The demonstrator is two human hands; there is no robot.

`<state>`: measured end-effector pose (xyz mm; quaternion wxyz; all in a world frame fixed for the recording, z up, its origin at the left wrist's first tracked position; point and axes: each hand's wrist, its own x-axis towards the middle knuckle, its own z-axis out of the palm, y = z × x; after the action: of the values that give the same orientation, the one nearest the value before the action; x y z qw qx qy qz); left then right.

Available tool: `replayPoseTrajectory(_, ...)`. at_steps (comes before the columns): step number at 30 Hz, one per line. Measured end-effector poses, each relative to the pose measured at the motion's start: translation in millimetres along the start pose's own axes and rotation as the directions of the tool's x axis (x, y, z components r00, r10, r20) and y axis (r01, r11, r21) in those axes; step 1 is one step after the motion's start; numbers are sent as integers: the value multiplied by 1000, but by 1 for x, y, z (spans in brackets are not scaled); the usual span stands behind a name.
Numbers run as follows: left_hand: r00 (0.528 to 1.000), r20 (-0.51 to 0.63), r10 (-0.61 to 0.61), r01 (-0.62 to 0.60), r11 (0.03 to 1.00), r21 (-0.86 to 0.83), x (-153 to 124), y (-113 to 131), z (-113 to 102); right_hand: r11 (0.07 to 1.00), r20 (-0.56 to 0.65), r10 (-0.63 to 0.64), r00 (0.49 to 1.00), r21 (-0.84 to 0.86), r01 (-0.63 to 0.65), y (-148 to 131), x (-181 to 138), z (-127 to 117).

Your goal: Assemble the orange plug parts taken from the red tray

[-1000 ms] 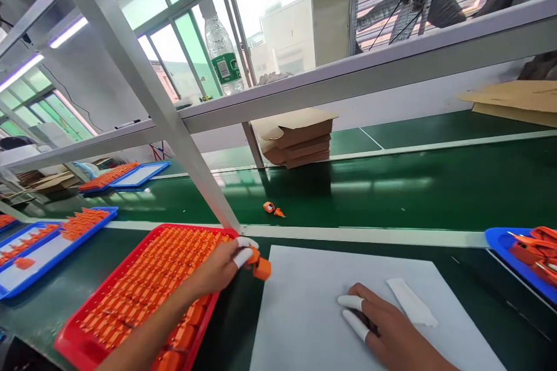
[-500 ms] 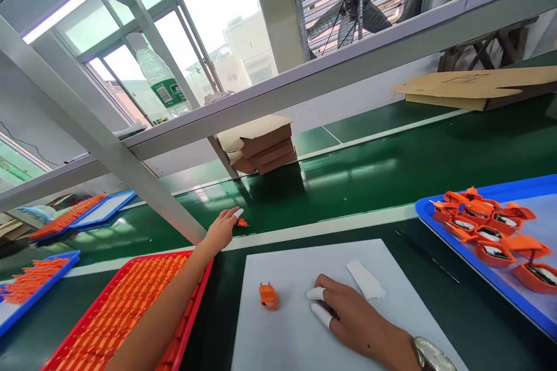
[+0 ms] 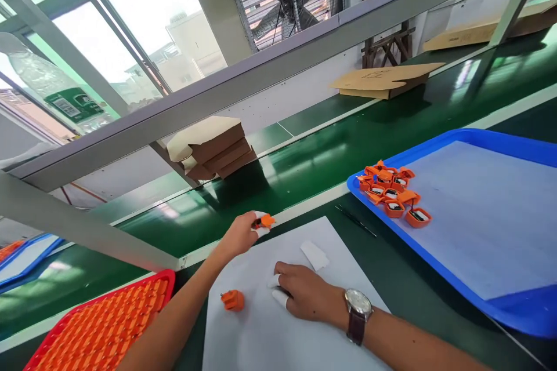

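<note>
My left hand [image 3: 243, 233] is closed in a pinch on a small orange part [image 3: 266, 221] above the far edge of a grey sheet [image 3: 278, 324]. White finger cots cover its fingertips. My right hand [image 3: 302, 293], a watch on its wrist, rests palm down on the sheet with its fingers curled under, near a small white slip [image 3: 315, 255]. What lies under those fingers is hidden. An orange plug-like part [image 3: 232, 299] lies on the sheet to the left of my right hand.
A red tray [image 3: 104, 330] packed with orange parts sits at lower left. A blue tray [image 3: 456, 226] on the right holds a cluster of several orange housings [image 3: 391, 194]. The green conveyor belt [image 3: 326, 156] runs behind, carrying folded cardboard boxes [image 3: 213, 148]. A metal frame rail [image 3: 261, 75] crosses overhead.
My left hand reached out to the belt, picked up the small orange part there and drew it back to the sheet. The orange plug now lies on the sheet. The view swung right.
</note>
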<state>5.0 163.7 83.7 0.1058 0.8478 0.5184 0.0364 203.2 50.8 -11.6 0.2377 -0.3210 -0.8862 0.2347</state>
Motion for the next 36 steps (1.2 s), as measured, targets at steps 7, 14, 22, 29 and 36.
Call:
replayPoseTrajectory(7, 951, 92, 294, -284, 952, -112, 34, 110, 45, 999, -22, -8, 1000, -44, 7, -2, -1, -3)
replayPoseTrajectory(14, 970, -11, 244, -241, 944, -225, 9, 113, 3, 999, -31, -17, 999, -42, 15, -2, -3, -7)
replayPoseTrajectory(22, 833, -367, -414, 63, 730, -681, -116, 3, -29, 999, 10, -2, 1000, 36, 2, 1, -4, -5)
replayPoseTrajectory(29, 920, 128, -369, 368, 710, -601, -178, -33, 25, 997, 24, 41, 999, 63, -42, -7, -5, -9)
replayPoseTrajectory(36, 974, -51, -222, 177, 878, -444, -153, 26, 59, 875, -17, 194, 981, 455, -165, -17, -6, -14)
